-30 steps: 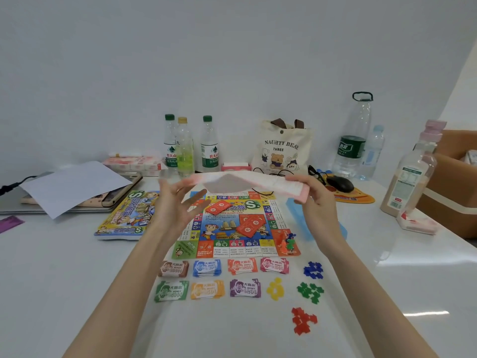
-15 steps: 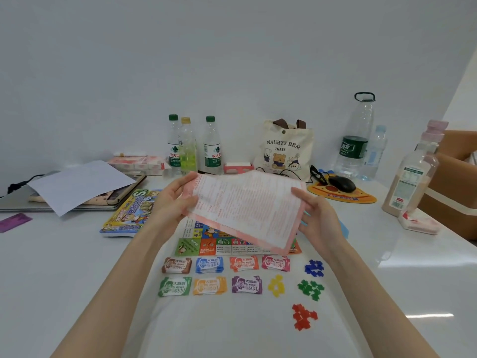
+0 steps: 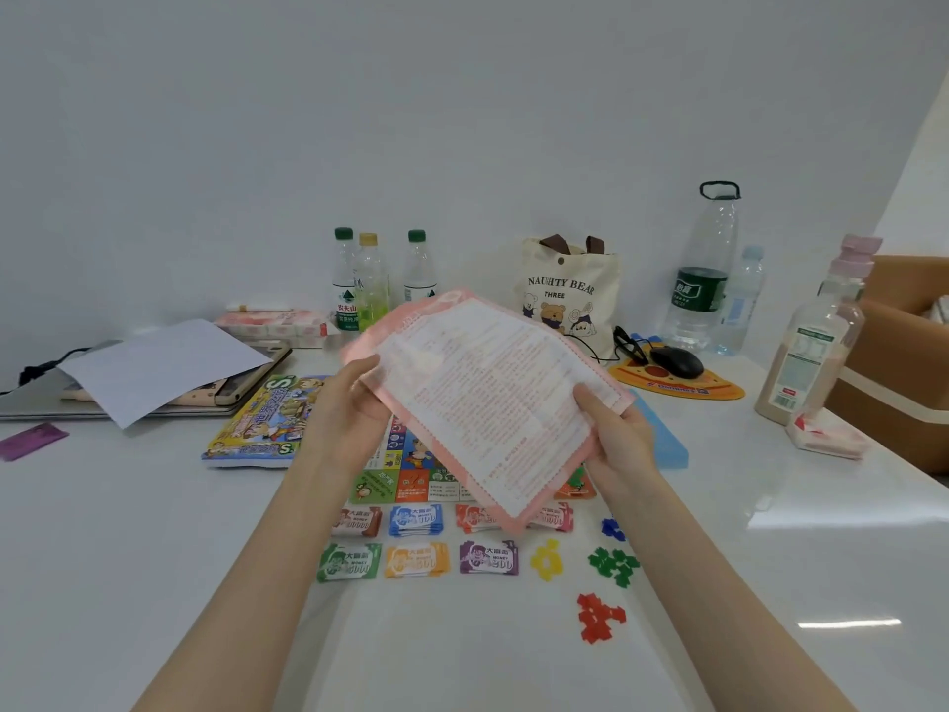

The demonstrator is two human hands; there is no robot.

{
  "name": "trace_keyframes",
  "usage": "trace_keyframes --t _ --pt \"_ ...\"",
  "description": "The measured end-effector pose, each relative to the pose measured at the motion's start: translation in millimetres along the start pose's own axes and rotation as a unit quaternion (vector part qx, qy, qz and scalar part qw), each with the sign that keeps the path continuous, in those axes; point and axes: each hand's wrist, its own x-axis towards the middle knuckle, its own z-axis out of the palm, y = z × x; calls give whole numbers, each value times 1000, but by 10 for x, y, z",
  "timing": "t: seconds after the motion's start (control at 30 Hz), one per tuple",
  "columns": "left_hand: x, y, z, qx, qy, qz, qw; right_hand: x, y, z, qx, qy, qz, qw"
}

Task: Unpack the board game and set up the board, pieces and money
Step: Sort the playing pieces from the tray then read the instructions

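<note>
The rule sheet (image 3: 493,398) hides most of the board (image 3: 405,470); only a strip below the sheet's left edge shows. Its print is too fine to read. The sheet's lower corner covers part of the red money stack (image 3: 475,519) and the pink money stack (image 3: 558,519). Fingers of the left grip (image 3: 344,418) and right grip (image 3: 621,439) lie hidden behind the sheet

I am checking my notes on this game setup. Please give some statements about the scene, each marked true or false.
1. The left hand and right hand hold the pink rules sheet above the game board. True.
2. Seven money stacks lie in two rows on the table. True.
3. The red pieces lie on the game board. False: they lie on the table.
4. The computer mouse sits on a laptop. False: it sits on the orange mouse pad.
</note>
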Motion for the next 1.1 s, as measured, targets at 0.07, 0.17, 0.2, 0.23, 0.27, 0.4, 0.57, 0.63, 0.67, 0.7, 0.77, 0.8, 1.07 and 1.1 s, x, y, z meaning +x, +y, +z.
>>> trace_keyframes --t 0.07,0.17,0.2,0.23,0.27,0.4,0.57,0.63,0.67,0.7,0.77,0.8,1.07,1.1 --pt "-45 -92 -5 19 -20 -24 999 -35 37 35 10 8 0 1000" --pt "-64 -258 -5 144 -7 -17 989 -89 64 35 -30 -5 -4 1000" --pt "-64 -304 0 187 7 -3 982 -97 74 18 -69 -7 -6 998" --pt "-63 -333 7 219 23 12 975 -103 76 2 -111 -7 -11 994" --pt "-60 -353 19 240 33 26 970 -103 74 -13 -155 -6 -20 988" --pt "-45 -356 83 287 11 50 957 -87 -23 -22 -259 -12 -62 964" --pt "-45 -323 217 342 -48 21 938 -18 -306 45 -362 -38 -71 929" --pt "-54 -351 281 365 -76 6 928 10 -432 68 -356 -46 -62 931" --pt "-62 -380 318 374 -82 1 924 33 -491 66 -357 -48 -64 931" --pt "-72 -408 356 384 -86 1 919 55 -539 66 -359 -52 -73 929" --pt "-93 -486 447 405 -95 1 909 94 -602 47 -377 -49 -107 919" --pt "-99 -544 495 410 -99 0 907 120 -632 16 -400 -36 -134 906" --pt "-79 -1094 921 468 -128 -13 874 332 -1001 -431 -530 93 -241 808" --pt "-79 -1167 981 484 -132 -15 865 365 -1050 -516 -538 107 -236 802"
